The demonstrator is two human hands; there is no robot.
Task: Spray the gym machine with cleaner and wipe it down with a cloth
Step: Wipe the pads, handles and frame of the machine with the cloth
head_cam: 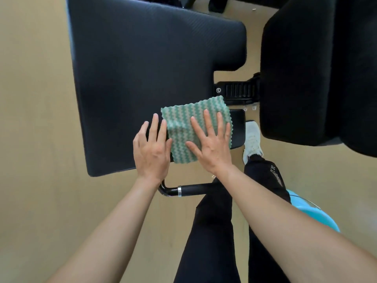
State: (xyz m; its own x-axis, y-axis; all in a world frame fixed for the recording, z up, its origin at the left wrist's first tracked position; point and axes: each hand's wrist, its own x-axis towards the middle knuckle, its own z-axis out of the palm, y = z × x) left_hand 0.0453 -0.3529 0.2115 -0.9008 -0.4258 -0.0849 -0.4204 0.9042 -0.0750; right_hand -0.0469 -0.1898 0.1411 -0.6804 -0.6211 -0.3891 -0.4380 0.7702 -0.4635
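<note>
Two hands lay flat and open: your right hand [212, 146] pressed the cloth [195, 129] onto the pad's [142, 68] near corner, your left hand [152, 150] beside it gripping nothing. Wiping seemed underway; next you'd likely need firm strokes across the pad.

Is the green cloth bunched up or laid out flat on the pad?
Flat. The green striped cloth lies spread on the black seat pad, the right hand pressing it open-palmed and the left hand beside it.

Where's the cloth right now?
In the head view, the cloth lies on the big black pad's near right corner, under the right hand, beside the left hand.
</note>
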